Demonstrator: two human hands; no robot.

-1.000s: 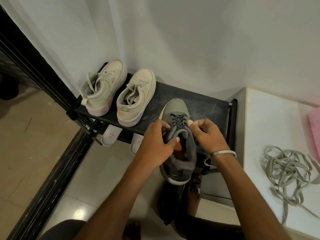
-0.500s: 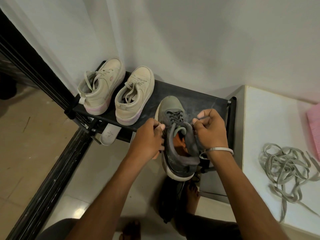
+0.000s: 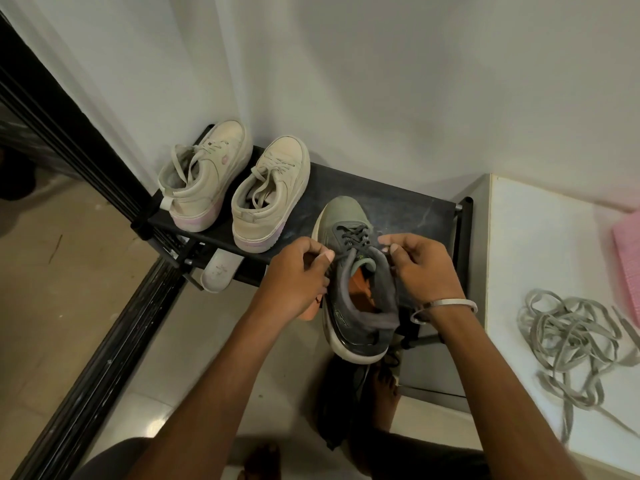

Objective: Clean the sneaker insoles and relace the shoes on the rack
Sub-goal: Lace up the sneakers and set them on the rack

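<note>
A grey-green sneaker [image 3: 346, 216] with dark laces and an orange insole [image 3: 360, 292] stands at the front edge of the black rack [image 3: 398, 209], heel hanging over towards me. My left hand [image 3: 298, 275] pinches the dark lace end at the sneaker's left side. My right hand [image 3: 419, 268], with a metal bangle at the wrist, pinches the other lace end on the right. Two cream sneakers [image 3: 204, 181] [image 3: 273, 192] with pale pink soles stand laced on the rack's left half.
A white counter [image 3: 554, 258] on the right carries a loose heap of grey laces [image 3: 571, 344] and a pink object [image 3: 628, 265] at its edge. White insoles [image 3: 220, 273] poke out from the lower shelf. A black frame [image 3: 86, 341] runs along the left floor. My bare feet [image 3: 384, 393] are below.
Both hands left the sneaker's tongue and collar and spread apart, each now pinching a lace end. The camera view dropped slightly.
</note>
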